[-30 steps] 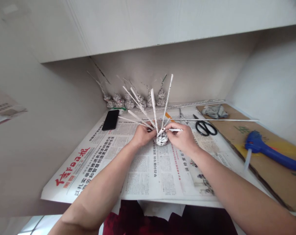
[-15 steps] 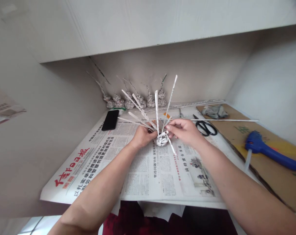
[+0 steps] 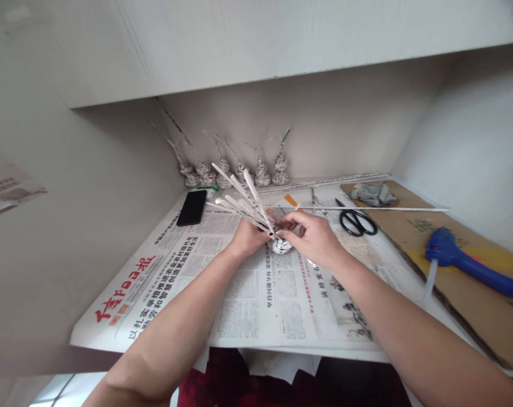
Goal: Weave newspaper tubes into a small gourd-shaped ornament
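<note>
Woven paper ball [image 3: 281,247] sat mid-scene on the newspaper [image 3: 248,308], between both hands. From my end of the feed I logged the left hand [image 3: 248,238] grasping its left side at the rod bases; the right hand [image 3: 316,235] had thumb and forefinger curled in at the rim, touching it, but I could not tell what they pinched. Paper rods [image 3: 257,200] leaned up toward far left.

Handling note: I judged the step to want a steady left hold, light right-hand pressure so no tube creased, and each rod laid snug to its neighbour.

Counts: ball, one; rods, at least five, overlap hiding the total; gourd-shaped woven pieces [image 3: 262,176], far side, six; phone [image 3: 192,208], left, one; scissors [image 3: 355,218], right, one pair; blue glue gun [image 3: 444,249], right, one, on cardboard [image 3: 481,328].
</note>
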`<state>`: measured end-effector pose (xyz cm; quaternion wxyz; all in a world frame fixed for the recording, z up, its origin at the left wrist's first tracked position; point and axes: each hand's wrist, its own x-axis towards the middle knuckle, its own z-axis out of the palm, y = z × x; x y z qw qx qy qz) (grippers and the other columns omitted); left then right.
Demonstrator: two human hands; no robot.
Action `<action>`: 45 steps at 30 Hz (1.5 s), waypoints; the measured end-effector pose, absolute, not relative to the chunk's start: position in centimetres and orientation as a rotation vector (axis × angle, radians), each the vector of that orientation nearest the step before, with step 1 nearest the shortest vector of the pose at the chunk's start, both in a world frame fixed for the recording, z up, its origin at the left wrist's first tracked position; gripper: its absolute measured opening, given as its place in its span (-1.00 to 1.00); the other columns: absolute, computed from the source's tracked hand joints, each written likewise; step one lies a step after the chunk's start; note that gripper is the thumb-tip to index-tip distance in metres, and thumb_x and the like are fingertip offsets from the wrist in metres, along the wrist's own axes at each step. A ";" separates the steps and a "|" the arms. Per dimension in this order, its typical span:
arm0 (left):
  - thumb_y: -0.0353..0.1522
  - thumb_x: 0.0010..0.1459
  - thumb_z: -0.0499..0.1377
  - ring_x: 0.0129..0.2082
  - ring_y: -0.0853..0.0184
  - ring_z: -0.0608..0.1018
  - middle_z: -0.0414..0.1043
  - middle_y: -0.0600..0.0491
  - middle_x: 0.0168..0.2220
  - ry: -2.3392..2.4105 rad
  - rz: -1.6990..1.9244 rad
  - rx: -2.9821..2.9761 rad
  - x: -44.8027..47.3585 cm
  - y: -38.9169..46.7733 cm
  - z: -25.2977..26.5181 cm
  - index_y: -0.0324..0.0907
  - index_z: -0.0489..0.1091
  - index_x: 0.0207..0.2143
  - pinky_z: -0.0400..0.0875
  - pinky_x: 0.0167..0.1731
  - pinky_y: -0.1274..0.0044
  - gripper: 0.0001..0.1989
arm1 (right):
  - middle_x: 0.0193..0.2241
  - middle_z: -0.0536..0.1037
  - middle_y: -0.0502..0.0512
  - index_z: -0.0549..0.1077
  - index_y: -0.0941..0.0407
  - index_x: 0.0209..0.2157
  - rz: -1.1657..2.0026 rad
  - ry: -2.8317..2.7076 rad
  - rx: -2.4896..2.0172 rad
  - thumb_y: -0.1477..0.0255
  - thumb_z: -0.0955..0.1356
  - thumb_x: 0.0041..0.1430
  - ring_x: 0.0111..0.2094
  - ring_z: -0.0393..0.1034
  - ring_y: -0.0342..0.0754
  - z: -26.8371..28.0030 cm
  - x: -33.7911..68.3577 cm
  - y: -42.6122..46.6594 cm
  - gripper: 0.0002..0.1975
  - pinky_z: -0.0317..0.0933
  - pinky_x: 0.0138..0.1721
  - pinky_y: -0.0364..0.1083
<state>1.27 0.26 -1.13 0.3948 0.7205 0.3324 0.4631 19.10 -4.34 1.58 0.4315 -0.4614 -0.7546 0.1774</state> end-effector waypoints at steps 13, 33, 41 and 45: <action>-0.26 -0.07 0.34 -0.43 0.38 0.48 0.45 0.06 -0.46 0.818 1.133 1.802 1.7 0.1 -1.0 -0.25 0.39 -0.44 0.38 -0.33 0.54 -0.75 | -0.49 0.55 0.03 0.42 0.06 -0.44 0.301 -1.695 -1.416 0.49 0.34 -0.06 -0.43 0.43 -0.03 1.0 18.7 -4.6 -0.93 0.23 -0.36 -0.09; -0.26 -0.09 0.37 -0.30 0.30 0.57 0.55 -0.03 -0.31 0.790 1.142 1.721 1.6 0.3 -1.6 -0.26 0.45 -0.27 0.44 -0.19 0.48 -0.65 | -0.43 0.58 -0.03 0.34 0.04 -0.27 0.758 -1.435 -1.178 0.49 0.35 -0.03 -0.50 0.45 -0.10 -1.0 18.5 -3.3 -0.78 0.32 -0.38 -0.10; -0.25 -0.02 0.32 -0.31 0.28 0.58 0.55 -0.05 -0.35 0.764 1.163 1.829 1.4 0.5 -1.5 -0.27 0.49 -0.37 0.46 -0.19 0.46 -0.74 | -0.40 0.61 0.05 0.43 0.09 -0.32 0.856 -1.445 -1.160 0.44 0.36 0.04 -0.36 0.52 -0.05 -0.3 18.9 -2.9 -0.89 0.34 -0.26 -0.09; -0.28 0.03 0.29 -0.26 0.27 0.56 0.55 -0.05 -0.30 0.753 1.220 1.975 1.2 0.5 -1.3 -0.24 0.50 -0.37 0.45 -0.15 0.44 -0.81 | -0.43 0.61 0.07 0.45 0.11 -0.38 0.870 -1.420 -1.153 0.38 0.39 0.04 -0.39 0.51 -0.04 -0.4 18.9 -2.8 -0.90 0.34 -0.32 -0.10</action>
